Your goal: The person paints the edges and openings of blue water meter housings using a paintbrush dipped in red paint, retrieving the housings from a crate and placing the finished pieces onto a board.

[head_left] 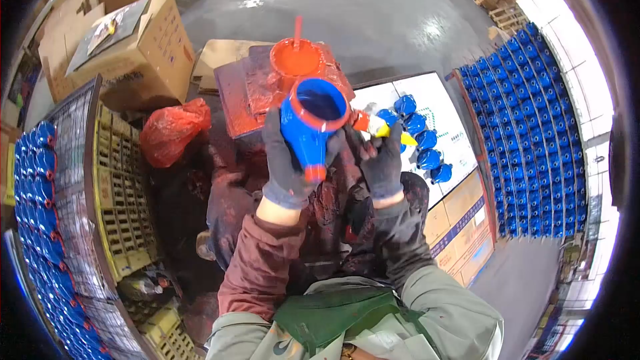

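My left hand point(285, 163), in a dark glove, is closed around a blue funnel-shaped metal part point(298, 127). The part's wide mouth faces up and has a red-painted rim; its narrow end is red too. My right hand point(383, 163), also gloved, pinches a paintbrush point(379, 127) with a yellow handle and a red-coated tip. The tip is close to the right side of the rim; I cannot tell whether it touches. Just beyond the part stands a container of red paint point(295, 60) with a red stick upright in it.
Several blue parts point(427, 139) sit on a white board point(460, 147) over a cardboard box at right. Blue parts fill tall racks point(527, 133) on the right and a mesh rack point(70, 207) on the left. A red plastic bag point(175, 133) and a large carton point(143, 53) stand left.
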A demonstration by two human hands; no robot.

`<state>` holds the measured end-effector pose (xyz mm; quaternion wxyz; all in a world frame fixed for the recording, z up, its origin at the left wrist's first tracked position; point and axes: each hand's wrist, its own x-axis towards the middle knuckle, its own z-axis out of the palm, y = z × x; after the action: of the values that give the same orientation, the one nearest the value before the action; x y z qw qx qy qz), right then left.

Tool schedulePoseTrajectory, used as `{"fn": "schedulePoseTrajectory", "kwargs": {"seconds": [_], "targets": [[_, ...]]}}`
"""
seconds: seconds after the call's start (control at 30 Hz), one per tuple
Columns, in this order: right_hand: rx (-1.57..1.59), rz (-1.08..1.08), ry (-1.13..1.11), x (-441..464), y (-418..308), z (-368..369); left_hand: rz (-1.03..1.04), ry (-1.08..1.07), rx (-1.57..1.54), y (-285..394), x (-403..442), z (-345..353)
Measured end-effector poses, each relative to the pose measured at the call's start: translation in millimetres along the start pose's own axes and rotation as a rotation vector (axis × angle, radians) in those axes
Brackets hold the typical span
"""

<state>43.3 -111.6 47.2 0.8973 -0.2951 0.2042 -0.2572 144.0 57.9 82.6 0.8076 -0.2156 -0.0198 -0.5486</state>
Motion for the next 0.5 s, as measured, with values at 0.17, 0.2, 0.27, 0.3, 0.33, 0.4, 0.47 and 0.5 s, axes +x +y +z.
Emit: {"fn": "schedulePoseTrajectory", "kwargs": {"seconds": [0.17, 0.2, 0.27, 0.3, 0.33, 0.4, 0.47, 0.5], "targets": [[-0.651, -0.375, 0.214, -60.6, 10.9, -32.6, 0.350, 0.322, 0.231, 1.3, 6.0, -9.7], [-0.554, -0.287, 0.177, -74.1, 6.2, -23.5, 0.311, 0.209, 0.253, 2.1, 4.5, -9.8], [-1.003, -0.473, 0.147, -103.5, -10.1, 15.7, 0.402, 0.185, 0.418, -3.0, 10.8, -4.3], [-1.007, -0.477, 0.160, -108.5, -18.3, 18.0, 0.504, 0.160, 0.582, -7.9, 12.1, -2.5], [-0.952, -0.456, 0.161, -110.0, -27.6, 17.6, 0.501, 0.104, 0.631, -8.9, 8.6, -5.7], [-0.777, -0.443, 0.126, -119.8, -45.4, 29.2, 0.644, 0.249, 1.086, -32.7, -6.7, 11.1], [-0.651, -0.622, 0.064, -119.0, -54.7, 38.8, 0.909, 0.275, 1.884, -29.3, -19.6, -0.7], [-0.607, -0.696, -0.001, -120.8, -60.0, 43.5, 0.888, 0.270, 1.882, -29.1, -25.1, 3.2]]}}
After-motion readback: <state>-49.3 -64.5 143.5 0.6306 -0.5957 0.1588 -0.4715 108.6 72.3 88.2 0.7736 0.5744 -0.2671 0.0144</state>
